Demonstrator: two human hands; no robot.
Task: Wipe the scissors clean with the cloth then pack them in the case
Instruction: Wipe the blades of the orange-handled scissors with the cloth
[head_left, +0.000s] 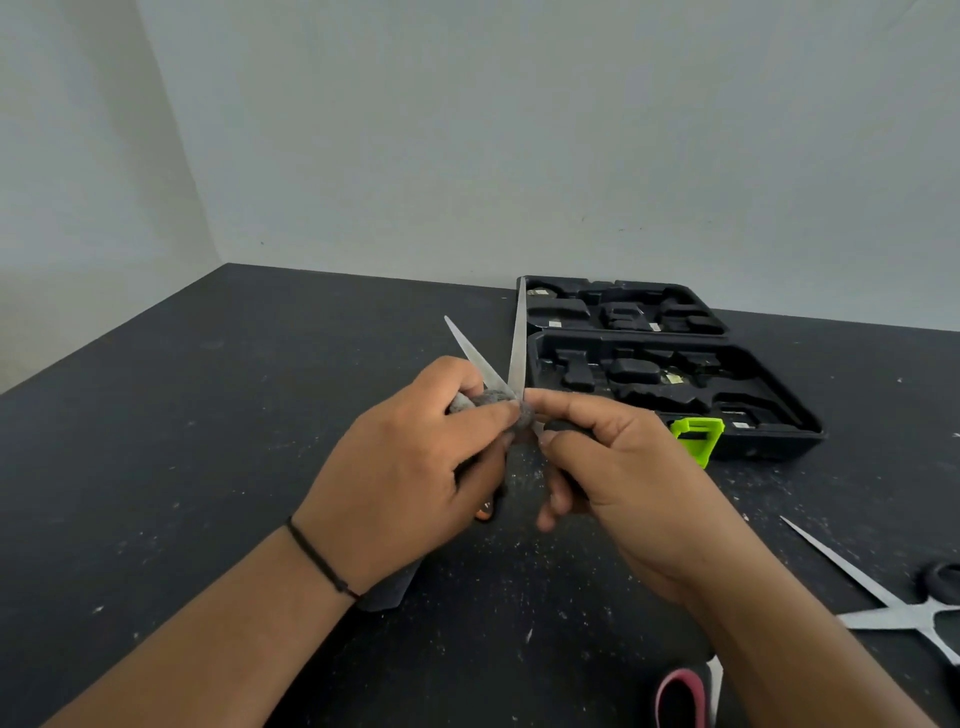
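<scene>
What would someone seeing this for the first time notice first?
Probably the open scissors held up at centre, blades spread in a V, with the left hand pinching a grey cloth at the pivot and the right hand gripping the handle. Behind them to the right, the open black case with its bright green latch lies on the dark table. Another open pair of scissors lies at the right edge.

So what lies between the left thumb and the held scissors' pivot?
Head view: the grey cloth, pinched by the left hand against the scissors near the pivot.
</scene>
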